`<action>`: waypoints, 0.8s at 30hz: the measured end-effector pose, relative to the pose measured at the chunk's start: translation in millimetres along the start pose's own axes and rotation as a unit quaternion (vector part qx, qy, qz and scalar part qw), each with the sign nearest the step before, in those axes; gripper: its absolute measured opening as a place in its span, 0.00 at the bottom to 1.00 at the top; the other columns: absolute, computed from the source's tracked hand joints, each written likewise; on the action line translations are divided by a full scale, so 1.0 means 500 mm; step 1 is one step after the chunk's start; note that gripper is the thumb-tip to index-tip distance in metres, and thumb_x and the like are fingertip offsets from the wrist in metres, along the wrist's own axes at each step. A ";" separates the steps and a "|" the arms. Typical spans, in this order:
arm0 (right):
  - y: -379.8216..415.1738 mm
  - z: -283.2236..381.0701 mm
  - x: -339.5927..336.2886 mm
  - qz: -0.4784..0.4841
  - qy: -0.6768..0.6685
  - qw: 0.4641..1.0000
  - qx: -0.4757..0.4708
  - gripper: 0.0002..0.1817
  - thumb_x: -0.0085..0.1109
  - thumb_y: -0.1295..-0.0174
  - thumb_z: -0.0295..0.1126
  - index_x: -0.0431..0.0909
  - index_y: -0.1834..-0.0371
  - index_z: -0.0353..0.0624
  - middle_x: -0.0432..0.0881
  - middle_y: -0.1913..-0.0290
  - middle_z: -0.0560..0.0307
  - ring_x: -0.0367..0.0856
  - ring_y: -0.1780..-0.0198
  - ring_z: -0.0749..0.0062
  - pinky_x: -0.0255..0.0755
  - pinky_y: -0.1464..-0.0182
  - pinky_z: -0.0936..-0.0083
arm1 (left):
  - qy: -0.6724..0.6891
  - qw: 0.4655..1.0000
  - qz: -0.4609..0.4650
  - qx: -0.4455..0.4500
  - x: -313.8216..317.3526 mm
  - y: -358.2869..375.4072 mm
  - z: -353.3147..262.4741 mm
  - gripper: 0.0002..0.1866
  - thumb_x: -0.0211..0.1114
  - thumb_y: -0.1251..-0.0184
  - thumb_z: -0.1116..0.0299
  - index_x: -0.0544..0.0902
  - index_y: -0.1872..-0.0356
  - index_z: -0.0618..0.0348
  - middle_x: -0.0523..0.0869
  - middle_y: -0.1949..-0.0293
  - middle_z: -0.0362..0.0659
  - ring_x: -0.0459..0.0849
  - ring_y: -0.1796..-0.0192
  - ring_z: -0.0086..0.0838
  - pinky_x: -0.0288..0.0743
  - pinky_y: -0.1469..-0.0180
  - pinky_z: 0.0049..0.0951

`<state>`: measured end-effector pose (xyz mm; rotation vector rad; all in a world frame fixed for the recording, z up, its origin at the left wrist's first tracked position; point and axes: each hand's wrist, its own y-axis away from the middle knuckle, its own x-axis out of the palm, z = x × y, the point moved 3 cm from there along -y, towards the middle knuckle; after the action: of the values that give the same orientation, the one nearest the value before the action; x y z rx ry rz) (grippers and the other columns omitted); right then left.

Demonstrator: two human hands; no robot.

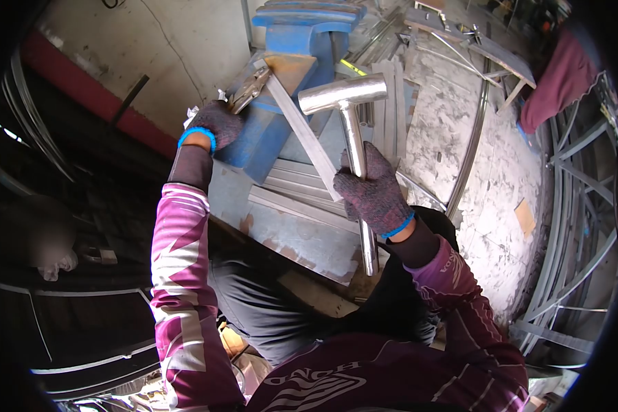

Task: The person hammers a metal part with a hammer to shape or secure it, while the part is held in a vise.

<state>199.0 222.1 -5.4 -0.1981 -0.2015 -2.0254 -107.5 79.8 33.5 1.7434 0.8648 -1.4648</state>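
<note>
Gloved in dark knit with a blue cuff, my left hand (218, 123) is closed around a pair of locking pliers (251, 90). The jaws of the pliers meet the upper end of a flat grey metal bar (301, 127), which slants down toward my right glove. My right hand (374, 185), also gloved, grips the shiny metal handle of a hammer (343, 95). The hammer is raised, with its cylindrical head above the hand. Behind the bar stands a heavy blue metal block (271, 130), like a vise or anvil, with a rusty patch on top.
Several metal strips (302, 191) lie on a worn metal plate (288, 250) before my knees. A small wooden bench (487, 55) stands back right, near a person's maroon clothing (563, 79). Metal frames (584, 178) line the right side; a wall (151, 62) rises at left.
</note>
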 end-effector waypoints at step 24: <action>-0.006 -0.010 -0.007 0.000 0.049 0.998 -0.024 0.17 0.67 0.43 0.26 0.76 0.50 0.41 0.80 0.64 0.60 0.81 0.65 0.77 0.77 0.63 0.75 | 0.011 0.997 -0.024 0.072 0.005 -0.009 0.010 0.23 0.62 0.40 0.56 0.85 0.55 0.69 0.85 0.56 0.67 0.83 0.48 0.61 0.78 0.45 0.49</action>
<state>197.5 225.1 -11.3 -0.1278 -0.0905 -2.0364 -113.7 78.0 29.9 1.8580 0.8363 -1.5753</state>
